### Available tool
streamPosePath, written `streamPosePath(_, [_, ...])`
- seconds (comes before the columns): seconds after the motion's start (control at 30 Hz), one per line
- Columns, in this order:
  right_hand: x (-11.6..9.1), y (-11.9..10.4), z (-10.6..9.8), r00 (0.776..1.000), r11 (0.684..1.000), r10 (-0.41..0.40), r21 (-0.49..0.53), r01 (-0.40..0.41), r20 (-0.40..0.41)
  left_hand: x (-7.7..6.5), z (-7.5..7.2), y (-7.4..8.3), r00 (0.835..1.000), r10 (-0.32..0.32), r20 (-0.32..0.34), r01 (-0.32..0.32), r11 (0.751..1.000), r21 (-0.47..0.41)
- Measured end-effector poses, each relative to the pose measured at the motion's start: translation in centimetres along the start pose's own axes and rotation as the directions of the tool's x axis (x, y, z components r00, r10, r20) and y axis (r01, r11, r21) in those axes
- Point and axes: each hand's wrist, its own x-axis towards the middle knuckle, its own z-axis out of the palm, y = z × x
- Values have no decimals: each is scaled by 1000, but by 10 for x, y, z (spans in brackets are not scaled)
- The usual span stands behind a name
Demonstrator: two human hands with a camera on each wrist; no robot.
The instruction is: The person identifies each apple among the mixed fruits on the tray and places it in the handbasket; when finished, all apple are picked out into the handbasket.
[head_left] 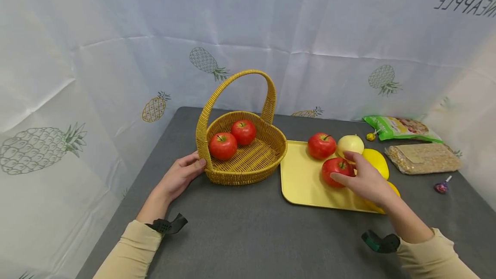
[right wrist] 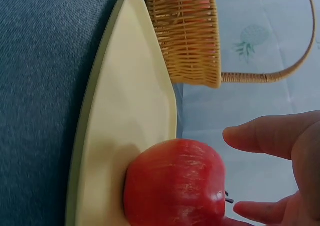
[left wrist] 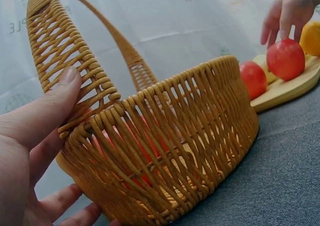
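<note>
My left hand [head_left: 182, 175] holds the woven basket [head_left: 248, 178] at its left side, thumb on the foot of the tall handle [left wrist: 75, 51] and fingers along the outer wall. Two red apples [head_left: 222, 146] lie inside the basket, toward its left and back. Over the tray, my right hand [head_left: 368, 180] hovers around another red apple [head_left: 329, 172], thumb and fingers spread. In the right wrist view the thumb is apart from this apple [right wrist: 175, 183], which still rests on the pale yellow tray [head_left: 298, 180]. One more red apple [head_left: 321, 146] sits behind it.
A pale round onion-like item [head_left: 350, 144] and yellow fruits [head_left: 376, 162] share the tray, partly hidden by my right hand. Farther right lie a green packet [head_left: 403, 128], a clear bag of grains [head_left: 424, 157], a purple lollipop [head_left: 441, 186] and a yellow lollipop [head_left: 371, 136]. A pineapple-print curtain [head_left: 329, 76] hangs behind.
</note>
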Motion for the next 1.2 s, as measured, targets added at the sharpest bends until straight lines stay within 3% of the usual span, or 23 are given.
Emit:
streamPosePath(0.43, [-4, -2, 21, 1000, 999, 4, 54, -4, -1, -1, 0, -3, 1000, 8, 10, -8, 1000, 9])
streamPosePath(0.73, [3, -4, 27, 1000, 996, -20, 84, 19, 12, -2, -5, -1, 1000, 20, 4, -20, 1000, 13])
streamPosePath(1.2, [7, -3, 29, 998, 983, -21, 181, 11, 52, -1, -1, 1, 1000, 15, 14, -15, 1000, 11])
